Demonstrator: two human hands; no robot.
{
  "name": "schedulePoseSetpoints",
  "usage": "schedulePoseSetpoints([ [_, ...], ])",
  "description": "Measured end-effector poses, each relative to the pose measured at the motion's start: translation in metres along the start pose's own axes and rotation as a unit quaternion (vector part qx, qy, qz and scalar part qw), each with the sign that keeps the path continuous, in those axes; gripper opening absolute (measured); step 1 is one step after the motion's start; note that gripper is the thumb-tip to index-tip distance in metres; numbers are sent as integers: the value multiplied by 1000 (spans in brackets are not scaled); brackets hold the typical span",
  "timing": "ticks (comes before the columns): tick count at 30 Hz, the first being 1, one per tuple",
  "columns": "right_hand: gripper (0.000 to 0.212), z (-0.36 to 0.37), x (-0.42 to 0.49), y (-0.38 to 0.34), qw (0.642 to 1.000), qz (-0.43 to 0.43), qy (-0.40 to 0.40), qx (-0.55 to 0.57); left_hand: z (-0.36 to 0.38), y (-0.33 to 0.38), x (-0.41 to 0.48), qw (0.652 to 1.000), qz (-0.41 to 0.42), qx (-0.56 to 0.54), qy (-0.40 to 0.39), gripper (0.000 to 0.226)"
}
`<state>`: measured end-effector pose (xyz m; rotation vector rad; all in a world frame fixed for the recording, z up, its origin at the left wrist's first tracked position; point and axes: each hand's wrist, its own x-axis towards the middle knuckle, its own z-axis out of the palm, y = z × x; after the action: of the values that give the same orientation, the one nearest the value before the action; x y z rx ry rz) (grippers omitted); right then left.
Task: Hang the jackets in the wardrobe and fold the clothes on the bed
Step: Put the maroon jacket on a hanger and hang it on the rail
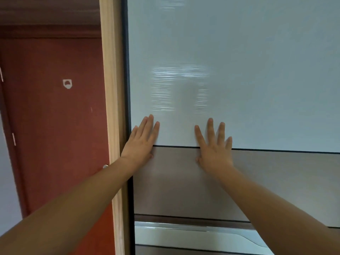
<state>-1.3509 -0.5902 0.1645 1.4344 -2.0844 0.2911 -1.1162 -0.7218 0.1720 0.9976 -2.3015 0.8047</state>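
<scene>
**A:** What do we have in front of us?

**B:** The wardrobe door (pixel 239 70), its dark left edge beside a wooden frame (pixel 110 107), fills the right of the view. We see 2 bare hands flat on it.

**A:** How do the hands lie?

**B:** Left hand (pixel 142 140): fingers straight and close together, palm pressed near the door's left edge, holding nothing. Right hand (pixel 215 148): fingers straight and spread, palm pressed near it, holding nothing. Both straddle the dark seam where the pale panel (pixel 257 107) meets the brown panel (pixel 184 190), fingertips on the pale, heels on the brown.

**A:** And to the left?

**B:** We see a red door (pixel 51 135) beyond the frame, with 1 small white sticker (pixel 67 83) on it. A metal knob (pixel 105 166) shows just above the left forearm.
</scene>
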Motion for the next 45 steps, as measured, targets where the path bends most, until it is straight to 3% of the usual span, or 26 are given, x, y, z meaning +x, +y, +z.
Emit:
schedulePoseSetpoints([
  [8, 109, 5, 5, -5, 1000, 4, -3, 0, 4, -8, 0, 1000, -5, 18, -3, 126],
  [18, 105, -8, 2, -9, 999, -11, -32, 17, -4, -4, -8, 999, -41, -6, -27, 114],
  [21, 93, -17, -4, 4, 996, -61, -55, 34, -13, 7, -19, 994, -57, -73, -54, 103],
  [25, 57, -24, -27, 24, 979, -141, -23, 144, -29, 41, -38, 974, -81, -167, -130, 80],
  [27, 46, -23, -41, 39, 969, -139, -67, 195, -36, 68, -42, 962, -72, -186, -189, 72],
  [29, 42, -18, -56, 62, 955, -124, -178, 201, -44, 102, -41, 947, -50, -182, -261, 63],
  [31, 45, -13, -73, 94, 935, -108, -280, 191, -52, 145, -35, 928, -35, -182, -324, 59],
  [34, 49, -7, -105, 158, 913, -91, -367, 153, -57, 216, -21, 909, -2, -188, -373, 55],
  [39, 45, -6, -172, 293, 903, -2, -399, 158, -54, 339, -1, 874, 91, -204, -433, 40],
  [45, 49, -27, -251, 428, 880, 137, -429, 152, -75, 497, 31, 850, 198, -223, -434, 34],
])
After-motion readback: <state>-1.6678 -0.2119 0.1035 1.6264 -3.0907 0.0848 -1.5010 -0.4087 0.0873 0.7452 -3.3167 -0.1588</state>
